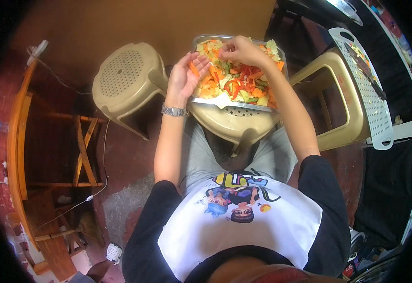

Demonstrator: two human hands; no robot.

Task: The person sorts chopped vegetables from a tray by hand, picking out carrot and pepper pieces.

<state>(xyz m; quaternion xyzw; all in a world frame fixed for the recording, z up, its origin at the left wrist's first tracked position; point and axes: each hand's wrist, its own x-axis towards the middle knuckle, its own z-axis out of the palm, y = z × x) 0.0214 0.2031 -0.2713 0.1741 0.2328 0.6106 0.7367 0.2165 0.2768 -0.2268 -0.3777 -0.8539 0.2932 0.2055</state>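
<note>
A metal tray (249,107) full of cut vegetables rests on a beige plastic stool (215,123) in front of me. Carrot pieces, red pepper strips, cabbage and green slices lie mixed in it. My left hand (185,78) is palm up over the tray's left side, fingers extended, with an orange carrot stick (194,69) lying across it. Above the far middle of the tray, my right hand (240,50) has its fingers pinched together. What is between those fingertips, if anything, is too small to tell.
Another beige stool (128,75) stands to the left. On the right, a white perforated cutting board (373,106) with a knife (374,84) and vegetable scraps sits on a stool (342,89). A wooden frame (22,137) and a cord are at far left.
</note>
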